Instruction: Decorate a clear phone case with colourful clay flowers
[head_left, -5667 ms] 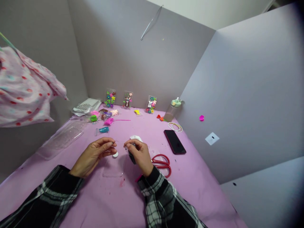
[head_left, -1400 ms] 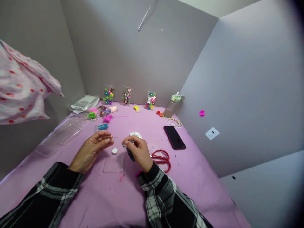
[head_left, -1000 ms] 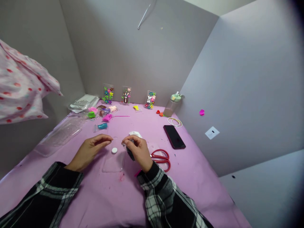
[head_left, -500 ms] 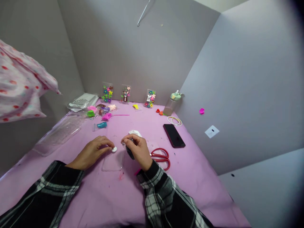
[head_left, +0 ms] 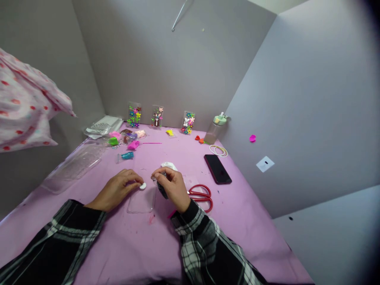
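My left hand (head_left: 120, 189) has its thumb and fingertips closed on a small round white piece of clay (head_left: 143, 186), at the upper part of a clear phone case (head_left: 140, 208) lying on the table. To the right, my right hand (head_left: 172, 184) is closed in a pinch around a small packet of black clay (head_left: 162, 191). The packet hangs below the fingers, partly covered by them. A small bit shows at the right fingertips, too small to make out. Behind the right hand is a white packet (head_left: 169, 165), partly hidden.
Red-handled scissors (head_left: 203, 199) and a phone (head_left: 217, 169) lie right of my hands. At the back stand decorated clear cases (head_left: 187, 122) and a bottle (head_left: 214, 130). Colored clay packets (head_left: 127, 156) and clear plastic packaging (head_left: 74, 168) lie on the left.
Almost nothing differs. The left hand shifts very slightly at the white clay piece, while the right hand keeps its pinch in the same place.
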`<state>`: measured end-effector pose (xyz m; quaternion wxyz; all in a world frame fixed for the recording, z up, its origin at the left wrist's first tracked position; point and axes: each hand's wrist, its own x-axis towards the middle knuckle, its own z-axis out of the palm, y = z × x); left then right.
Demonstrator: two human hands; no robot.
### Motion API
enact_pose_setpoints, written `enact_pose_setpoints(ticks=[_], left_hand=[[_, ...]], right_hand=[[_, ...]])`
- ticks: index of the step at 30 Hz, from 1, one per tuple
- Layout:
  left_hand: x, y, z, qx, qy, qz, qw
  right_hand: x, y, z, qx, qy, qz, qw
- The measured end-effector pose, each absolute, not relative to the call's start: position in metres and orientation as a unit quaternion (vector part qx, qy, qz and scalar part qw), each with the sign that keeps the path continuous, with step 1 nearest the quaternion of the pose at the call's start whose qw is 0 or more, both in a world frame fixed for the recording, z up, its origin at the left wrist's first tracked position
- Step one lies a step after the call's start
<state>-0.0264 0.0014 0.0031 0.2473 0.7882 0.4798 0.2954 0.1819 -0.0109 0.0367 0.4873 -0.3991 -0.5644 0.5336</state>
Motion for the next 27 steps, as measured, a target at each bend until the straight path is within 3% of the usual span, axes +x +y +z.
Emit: enact_pose_setpoints(ticks=[27], left_hand=[[-0.0269, 0.0031, -0.0015, 0.781, 0.504, 0.299, 0.217]], right_hand=[[0.1826, -0.0104, 0.0349, -0.403, -0.569, 0.528, 0.485]])
